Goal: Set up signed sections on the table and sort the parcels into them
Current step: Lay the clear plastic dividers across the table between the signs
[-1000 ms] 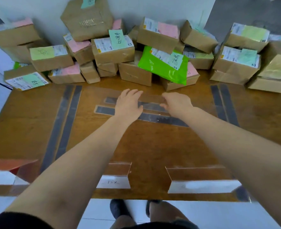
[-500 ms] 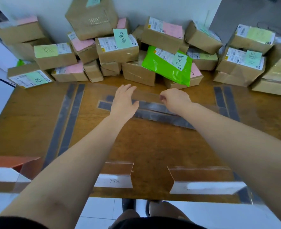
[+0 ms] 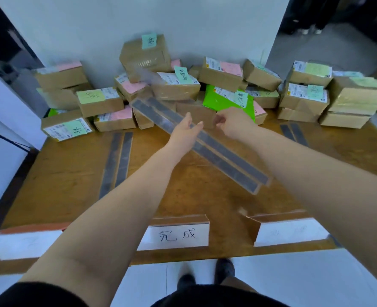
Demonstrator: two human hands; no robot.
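Note:
I hold a long clear divider strip (image 3: 225, 161) with two dark bands slanted in the air above the wooden table (image 3: 68, 180). My left hand (image 3: 186, 131) holds it near its middle, thumb up and fingers nearly straight. My right hand (image 3: 233, 122) is curled at the strip's clear far edge; the pinch itself is hard to see. Several brown parcels (image 3: 174, 87) with pink and green notes and a green mailer bag (image 3: 225, 99) are piled along the back wall. A folded sign (image 3: 178, 234) with handwriting stands at the front edge.
Two more divider strips lie on the table, one on the left (image 3: 116, 160) and one at the right rear (image 3: 293, 134). Blank-looking signs stand at the front left (image 3: 21, 244) and front right (image 3: 291, 233). My feet show on the white floor below.
The divider strip lay flat crosswise on the table under my hands; now it is lifted off and turned to a diagonal. My view has pulled back and up.

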